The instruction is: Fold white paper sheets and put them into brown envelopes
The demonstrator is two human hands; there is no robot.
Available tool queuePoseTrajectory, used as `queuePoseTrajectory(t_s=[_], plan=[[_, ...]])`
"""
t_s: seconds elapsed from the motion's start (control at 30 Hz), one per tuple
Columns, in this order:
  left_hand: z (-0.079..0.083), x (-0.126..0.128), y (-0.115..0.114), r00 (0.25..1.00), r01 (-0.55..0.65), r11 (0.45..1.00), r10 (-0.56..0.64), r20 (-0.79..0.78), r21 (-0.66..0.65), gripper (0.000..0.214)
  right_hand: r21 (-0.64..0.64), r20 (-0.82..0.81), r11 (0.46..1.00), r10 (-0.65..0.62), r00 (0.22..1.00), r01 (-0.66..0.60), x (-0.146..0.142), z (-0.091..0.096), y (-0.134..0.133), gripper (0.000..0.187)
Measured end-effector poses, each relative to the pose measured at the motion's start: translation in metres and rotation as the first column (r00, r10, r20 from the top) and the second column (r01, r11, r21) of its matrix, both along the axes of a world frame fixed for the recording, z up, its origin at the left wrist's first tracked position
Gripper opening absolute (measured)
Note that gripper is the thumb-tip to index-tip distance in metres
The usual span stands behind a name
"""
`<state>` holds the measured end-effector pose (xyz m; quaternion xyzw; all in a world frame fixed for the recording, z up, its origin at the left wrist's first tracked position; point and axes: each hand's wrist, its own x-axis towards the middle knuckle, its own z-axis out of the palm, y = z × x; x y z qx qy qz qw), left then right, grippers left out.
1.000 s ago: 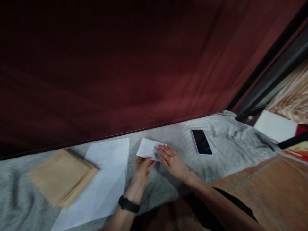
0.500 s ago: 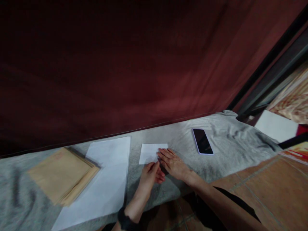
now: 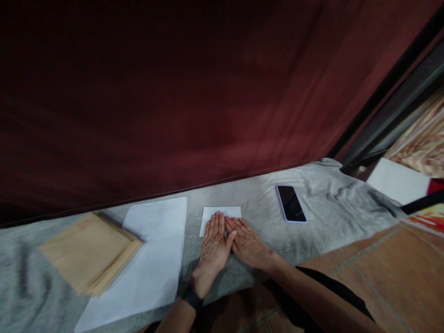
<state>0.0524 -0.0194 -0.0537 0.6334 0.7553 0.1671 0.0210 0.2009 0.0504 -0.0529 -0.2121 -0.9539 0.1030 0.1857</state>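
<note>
A small white piece of paper (image 3: 222,211) lies on the grey cloth, its near part covered by both hands. My left hand (image 3: 214,243) rests flat on it, fingers stretched out toward the far edge and thumb spread to the right. Beside it, my right hand (image 3: 249,244) also lies flat, its fingers slanting up and left over the paper's right part. The two hands touch or nearly touch at the middle. Neither one grasps anything that I can see.
Large white sheets (image 3: 156,249) lie to the left, with a stack of brown envelopes (image 3: 90,252) partly over them. On the right is a phone (image 3: 292,204) with a lilac edge. A dark red curtain (image 3: 208,115) hangs behind the grey cloth (image 3: 322,222).
My left hand has uncurled from the paper's near edge and moved forward, now flat on the paper. My right hand has shifted slightly toward me, still flat.
</note>
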Motion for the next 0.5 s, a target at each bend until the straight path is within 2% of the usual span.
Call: queuePoseTrajectory(t_s=[0.2,0.33,0.5], plan=[[-0.005,-0.017,-0.005,0.981,-0.149,0.989,0.148,-0.124,0.003,0.072,0.064,0.011,0.994,-0.089,0.996,0.088,0.013,0.0,0.005,0.057],[-0.009,-0.023,-0.011,0.96,-0.191,0.981,0.191,-0.204,0.02,0.072,0.109,0.017,0.986,-0.13,0.991,0.127,0.022,-0.002,0.009,0.059],[-0.006,-0.024,-0.014,0.928,-0.28,0.959,0.283,-0.242,0.046,0.065,0.062,0.041,0.987,-0.151,0.988,0.148,0.027,-0.001,0.012,0.056]])
